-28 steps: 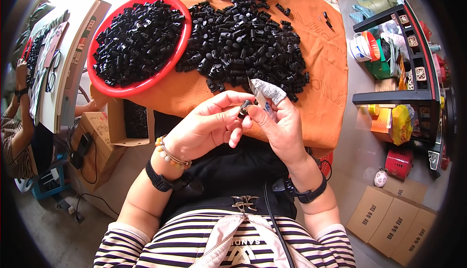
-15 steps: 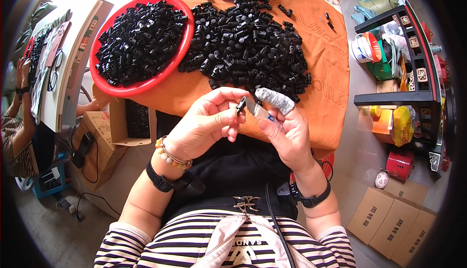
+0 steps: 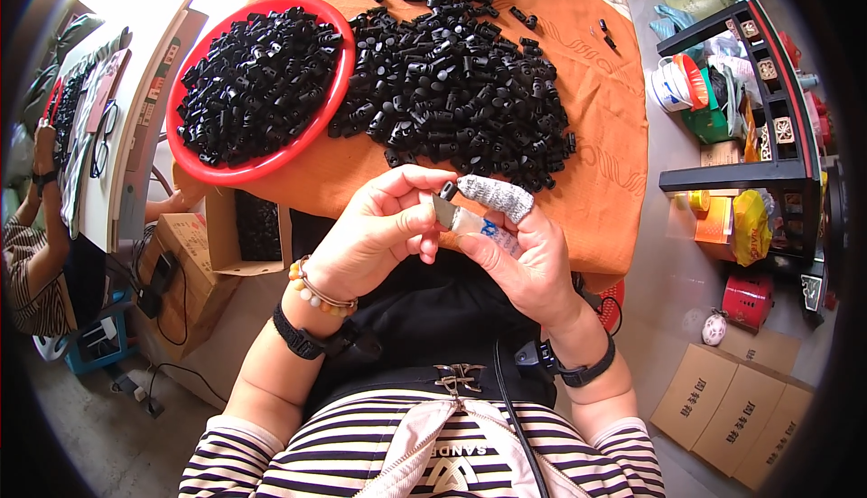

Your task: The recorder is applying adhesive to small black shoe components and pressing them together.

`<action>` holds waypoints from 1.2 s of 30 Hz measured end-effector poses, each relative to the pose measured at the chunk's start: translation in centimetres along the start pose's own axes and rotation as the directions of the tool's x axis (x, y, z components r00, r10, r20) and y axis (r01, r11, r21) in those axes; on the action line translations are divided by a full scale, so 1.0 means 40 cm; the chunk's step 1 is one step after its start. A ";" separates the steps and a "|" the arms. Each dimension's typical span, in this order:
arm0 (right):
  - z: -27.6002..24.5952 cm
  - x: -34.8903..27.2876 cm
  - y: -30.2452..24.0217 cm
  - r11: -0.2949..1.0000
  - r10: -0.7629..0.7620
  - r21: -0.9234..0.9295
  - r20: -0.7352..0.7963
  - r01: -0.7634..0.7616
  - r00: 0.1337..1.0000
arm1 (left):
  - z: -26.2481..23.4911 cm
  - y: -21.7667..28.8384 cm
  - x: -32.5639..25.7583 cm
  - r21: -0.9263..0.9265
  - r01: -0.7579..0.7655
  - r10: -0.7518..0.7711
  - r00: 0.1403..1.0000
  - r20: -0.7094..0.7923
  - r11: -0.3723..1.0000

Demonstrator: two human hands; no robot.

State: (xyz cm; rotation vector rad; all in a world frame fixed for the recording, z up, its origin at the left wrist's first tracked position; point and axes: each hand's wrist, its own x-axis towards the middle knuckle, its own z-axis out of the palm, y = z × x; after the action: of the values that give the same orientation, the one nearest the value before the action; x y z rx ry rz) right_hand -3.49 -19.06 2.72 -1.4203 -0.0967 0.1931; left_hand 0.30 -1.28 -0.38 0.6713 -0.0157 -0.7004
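My left hand (image 3: 384, 223) pinches a small black plastic cord lock (image 3: 448, 190) between thumb and fingertips. In my right hand (image 3: 533, 268) is a short knife, its handle (image 3: 485, 227) wrapped in white with blue marks. The knife's flat metal blade (image 3: 443, 213) lies against or just in front of the cord lock, close to my left thumb. A grey knitted finger cover (image 3: 497, 195) sleeves my right index finger, whose tip reaches the cord lock. Beyond my hands spreads a large pile of similar black pieces (image 3: 461, 92).
A red basin (image 3: 340, 92) heaped with black pieces stands at the left on the orange cloth (image 3: 601, 146). Below it sits an open carton (image 3: 221, 259). A black shelf (image 3: 722, 182) is at the right, flattened cardboard (image 3: 722, 408) lower down. Another person's arm (image 3: 45, 173) shows far left.
The knife has moved left and slightly down, bringing its blade over the front of the cord lock. My right index finger has shifted left with it; my left hand keeps its pinch.
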 end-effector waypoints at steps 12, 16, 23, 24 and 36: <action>-0.004 -0.001 -0.002 0.999 -0.044 -0.018 -0.003 0.044 0.999 | 0.001 -0.001 0.001 -0.010 -0.009 0.010 1.000 0.025 1.000; 0.001 -0.002 -0.009 0.999 -0.027 -0.029 0.022 0.028 0.999 | -0.004 -0.001 0.002 -0.015 -0.028 0.028 1.000 0.012 1.000; -0.002 -0.001 -0.002 1.000 -0.016 0.001 0.032 0.016 0.999 | -0.005 0.008 -0.003 -0.051 -0.001 0.004 0.998 0.057 0.999; -0.004 -0.001 -0.002 1.000 -0.006 -0.007 0.037 0.006 0.999 | -0.005 0.008 -0.003 -0.058 -0.004 0.008 0.998 0.069 0.998; 0.006 -0.001 -0.017 0.999 0.017 0.040 0.031 -0.019 0.999 | -0.006 0.008 -0.005 -0.067 -0.010 0.014 0.998 0.059 0.998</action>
State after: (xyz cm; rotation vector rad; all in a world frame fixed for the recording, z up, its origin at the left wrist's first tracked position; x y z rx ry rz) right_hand -3.53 -18.91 3.44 -1.3788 -0.1047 0.2306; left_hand 0.40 -0.86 -0.34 0.5857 -0.0512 -0.7067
